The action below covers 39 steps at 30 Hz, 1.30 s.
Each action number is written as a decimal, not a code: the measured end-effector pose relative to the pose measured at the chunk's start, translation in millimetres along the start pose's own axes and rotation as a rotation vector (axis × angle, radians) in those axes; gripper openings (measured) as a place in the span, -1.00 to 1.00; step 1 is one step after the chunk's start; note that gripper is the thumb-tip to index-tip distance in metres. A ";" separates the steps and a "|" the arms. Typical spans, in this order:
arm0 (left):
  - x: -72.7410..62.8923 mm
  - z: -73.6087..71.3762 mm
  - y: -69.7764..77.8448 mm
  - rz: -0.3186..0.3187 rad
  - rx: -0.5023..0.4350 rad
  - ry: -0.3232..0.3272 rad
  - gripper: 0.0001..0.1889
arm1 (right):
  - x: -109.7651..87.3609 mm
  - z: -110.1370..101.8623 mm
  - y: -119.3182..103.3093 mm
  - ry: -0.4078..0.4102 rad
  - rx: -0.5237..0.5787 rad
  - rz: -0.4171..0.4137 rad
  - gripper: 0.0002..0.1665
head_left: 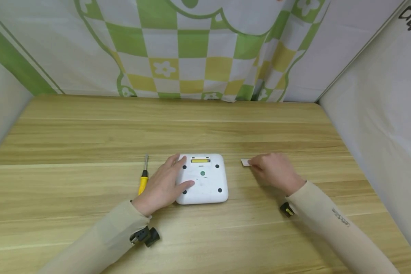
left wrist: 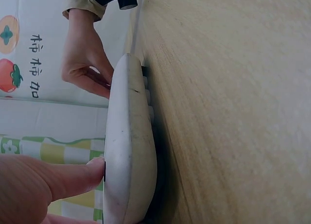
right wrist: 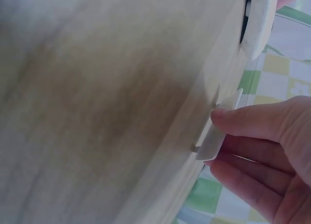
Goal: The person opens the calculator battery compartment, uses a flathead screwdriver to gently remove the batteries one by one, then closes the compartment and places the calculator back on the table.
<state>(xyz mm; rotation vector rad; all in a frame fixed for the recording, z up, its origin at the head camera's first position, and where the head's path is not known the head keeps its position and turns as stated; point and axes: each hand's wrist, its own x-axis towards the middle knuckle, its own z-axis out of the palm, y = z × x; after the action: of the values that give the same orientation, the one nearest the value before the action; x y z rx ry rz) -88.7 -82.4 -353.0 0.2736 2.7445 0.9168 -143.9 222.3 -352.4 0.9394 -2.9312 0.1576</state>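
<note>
A white square device with rounded corners, probably a calculator, lies face down on the table, its round dark feet upward. Key-like bumps show beneath it in the left wrist view. In its uncovered compartment near the far edge sits a yellow battery. My left hand rests on the device's left side with fingers spread, thumb extended on its back. To the right of the device, my right hand pinches a small white battery cover between thumb and fingers, close to the tabletop.
A screwdriver with a yellow and black handle lies left of the device, beside my left hand. The wooden table meets a checkered curtain at the back. A white fabric wall borders the right side.
</note>
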 end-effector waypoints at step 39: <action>-0.2 0.2 -1.5 0.012 -0.006 0.003 -0.24 | -0.7 4.1 -24.3 0.036 0.241 0.019 -0.51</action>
<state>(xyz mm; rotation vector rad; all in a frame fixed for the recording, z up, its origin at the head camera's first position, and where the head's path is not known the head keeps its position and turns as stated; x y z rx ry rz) -88.6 -83.5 -354.1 0.2882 2.7448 0.9294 -129.3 202.5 -354.6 0.9252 -2.9348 0.5333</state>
